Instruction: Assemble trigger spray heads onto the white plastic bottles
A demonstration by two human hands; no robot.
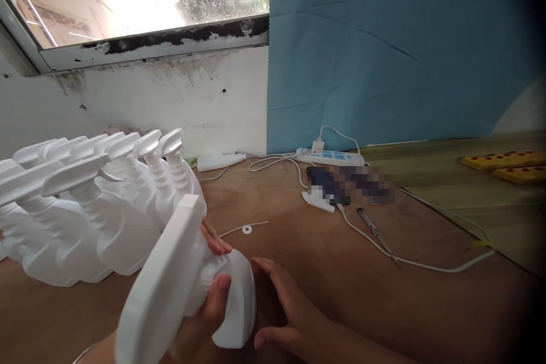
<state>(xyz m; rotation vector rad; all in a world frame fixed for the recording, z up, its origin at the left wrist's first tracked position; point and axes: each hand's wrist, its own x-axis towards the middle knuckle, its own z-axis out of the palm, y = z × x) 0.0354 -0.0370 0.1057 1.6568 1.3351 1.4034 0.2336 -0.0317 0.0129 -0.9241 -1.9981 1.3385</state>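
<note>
My left hand grips a white plastic spray bottle by its neck, tilted with its wide trigger head toward me and its base on the brown table. My right hand rests beside the bottle's base, fingers spread, touching or almost touching it. To the left lies a row of several identical white spray bottles, leaning together.
A small white washer with a thin tube lies just beyond the hands. Farther back are a white power strip, white cables, a slim metal tool and a blurred dark item. Yellow blocks sit far right. A blue cloth hangs behind.
</note>
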